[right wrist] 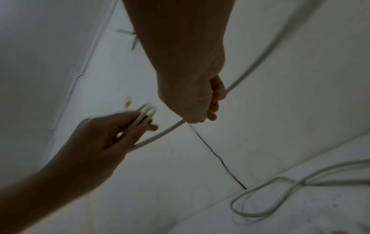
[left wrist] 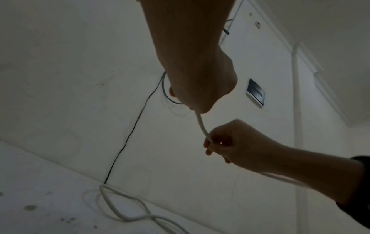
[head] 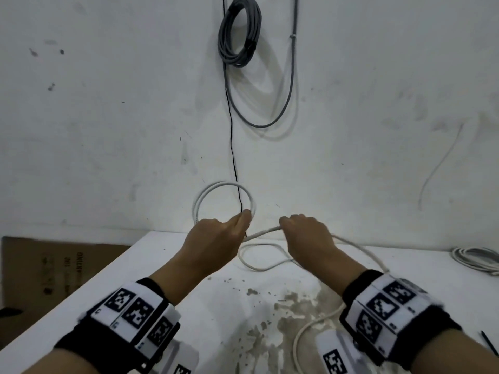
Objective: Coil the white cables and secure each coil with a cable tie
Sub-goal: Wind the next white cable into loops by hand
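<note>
My left hand (head: 216, 236) grips a small coil of white cable (head: 205, 197) that stands upright above the fist, against the wall. From that fist a straight run of the white cable (head: 263, 232) crosses to my right hand (head: 305, 233), whose fingers curl round it. Slack cable (head: 259, 267) lies looped on the white table (head: 108, 287) between the hands and trails under my right wrist. In the right wrist view the left hand (right wrist: 112, 134) holds the coil strands (right wrist: 143, 116) and the right hand (right wrist: 192, 101) grips the cable (right wrist: 160, 134).
A grey cable coil (head: 239, 31) hangs on the wall, with a thin black wire (head: 232, 147) dropping down behind the table. Another bundle of white cable (head: 478, 259) lies at the table's right edge. A black cable tie (head: 490, 344) lies at the near right. Cardboard (head: 54, 268) sits left of the table.
</note>
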The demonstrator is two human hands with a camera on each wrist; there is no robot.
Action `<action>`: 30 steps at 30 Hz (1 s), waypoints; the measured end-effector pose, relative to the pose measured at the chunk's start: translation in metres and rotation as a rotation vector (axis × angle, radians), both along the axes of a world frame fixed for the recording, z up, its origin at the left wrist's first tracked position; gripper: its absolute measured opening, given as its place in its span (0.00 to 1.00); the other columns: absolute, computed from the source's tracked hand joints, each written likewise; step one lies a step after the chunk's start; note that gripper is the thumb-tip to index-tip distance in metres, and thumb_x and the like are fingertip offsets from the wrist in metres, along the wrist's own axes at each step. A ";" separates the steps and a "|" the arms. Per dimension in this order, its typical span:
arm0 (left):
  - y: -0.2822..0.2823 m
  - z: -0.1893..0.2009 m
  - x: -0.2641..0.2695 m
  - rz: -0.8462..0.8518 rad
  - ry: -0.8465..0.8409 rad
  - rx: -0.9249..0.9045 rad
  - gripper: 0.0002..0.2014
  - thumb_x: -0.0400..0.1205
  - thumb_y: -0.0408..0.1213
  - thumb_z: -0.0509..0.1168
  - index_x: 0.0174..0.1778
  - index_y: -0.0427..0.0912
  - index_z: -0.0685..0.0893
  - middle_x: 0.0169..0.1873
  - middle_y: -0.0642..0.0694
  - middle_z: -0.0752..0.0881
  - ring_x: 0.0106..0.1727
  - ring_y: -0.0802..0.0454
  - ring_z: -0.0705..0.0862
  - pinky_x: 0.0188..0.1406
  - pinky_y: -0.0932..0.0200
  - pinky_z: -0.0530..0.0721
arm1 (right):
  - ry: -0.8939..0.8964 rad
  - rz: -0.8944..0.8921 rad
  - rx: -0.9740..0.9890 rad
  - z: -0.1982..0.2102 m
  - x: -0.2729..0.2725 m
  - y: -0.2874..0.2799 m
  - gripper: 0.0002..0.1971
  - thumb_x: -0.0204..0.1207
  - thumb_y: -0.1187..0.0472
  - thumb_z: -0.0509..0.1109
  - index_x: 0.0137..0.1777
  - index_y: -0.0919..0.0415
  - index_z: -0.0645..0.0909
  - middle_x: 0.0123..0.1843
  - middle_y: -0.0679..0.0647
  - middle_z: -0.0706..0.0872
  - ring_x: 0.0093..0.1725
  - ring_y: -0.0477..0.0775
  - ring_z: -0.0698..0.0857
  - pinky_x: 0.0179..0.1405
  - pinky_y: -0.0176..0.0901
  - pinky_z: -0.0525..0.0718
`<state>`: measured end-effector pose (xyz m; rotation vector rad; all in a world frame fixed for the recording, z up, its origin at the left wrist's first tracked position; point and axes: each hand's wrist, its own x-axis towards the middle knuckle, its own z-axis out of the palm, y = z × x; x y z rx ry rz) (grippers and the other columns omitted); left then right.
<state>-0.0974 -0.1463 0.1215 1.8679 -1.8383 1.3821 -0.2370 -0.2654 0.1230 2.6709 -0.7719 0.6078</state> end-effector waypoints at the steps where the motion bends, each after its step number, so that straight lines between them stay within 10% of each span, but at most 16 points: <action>1: 0.002 0.001 0.000 -0.011 0.008 -0.023 0.05 0.76 0.36 0.69 0.39 0.37 0.85 0.19 0.49 0.82 0.07 0.50 0.68 0.13 0.69 0.57 | -0.047 0.000 0.020 0.000 -0.001 -0.006 0.07 0.81 0.68 0.57 0.54 0.64 0.76 0.52 0.60 0.83 0.50 0.63 0.82 0.37 0.47 0.72; 4: 0.007 -0.001 -0.003 -0.021 0.131 0.007 0.25 0.87 0.48 0.45 0.36 0.41 0.83 0.17 0.50 0.81 0.08 0.47 0.70 0.15 0.68 0.57 | -0.200 0.110 0.051 0.006 -0.004 -0.013 0.09 0.83 0.63 0.59 0.51 0.67 0.79 0.47 0.63 0.83 0.45 0.67 0.82 0.36 0.48 0.71; 9: 0.003 -0.006 -0.012 -0.104 0.313 0.100 0.22 0.83 0.52 0.49 0.35 0.42 0.80 0.21 0.50 0.84 0.16 0.52 0.77 0.18 0.64 0.65 | -0.362 0.305 -0.043 0.013 -0.007 -0.020 0.03 0.76 0.68 0.68 0.43 0.70 0.81 0.41 0.63 0.85 0.40 0.68 0.83 0.32 0.53 0.81; 14: 0.005 0.017 -0.026 -0.487 1.469 0.278 0.18 0.87 0.37 0.51 0.42 0.34 0.82 0.21 0.55 0.73 0.17 0.61 0.65 0.19 0.72 0.63 | -0.399 0.337 -0.142 0.017 -0.018 -0.026 0.11 0.76 0.58 0.61 0.45 0.61 0.84 0.44 0.52 0.88 0.38 0.62 0.79 0.28 0.50 0.80; 18: 0.009 0.030 -0.025 -0.762 2.016 0.180 0.16 0.85 0.36 0.46 0.35 0.39 0.73 0.15 0.56 0.61 0.12 0.61 0.56 0.18 0.65 0.51 | -0.411 0.314 -0.073 0.016 -0.030 -0.027 0.07 0.75 0.62 0.63 0.44 0.60 0.83 0.36 0.50 0.88 0.38 0.61 0.78 0.29 0.50 0.76; 24: 0.007 0.026 -0.021 -0.896 2.190 0.086 0.16 0.87 0.40 0.47 0.34 0.41 0.71 0.13 0.57 0.62 0.10 0.63 0.57 0.14 0.67 0.53 | -0.328 0.314 0.365 -0.002 -0.036 -0.014 0.04 0.78 0.65 0.64 0.51 0.60 0.76 0.38 0.48 0.81 0.40 0.55 0.78 0.42 0.55 0.82; 30: 0.007 0.021 -0.018 -1.015 2.207 -0.001 0.15 0.87 0.41 0.49 0.38 0.40 0.73 0.14 0.56 0.63 0.11 0.65 0.59 0.15 0.69 0.55 | -0.393 0.299 0.722 0.001 -0.041 0.000 0.05 0.77 0.67 0.63 0.48 0.57 0.75 0.39 0.50 0.82 0.37 0.53 0.85 0.33 0.33 0.81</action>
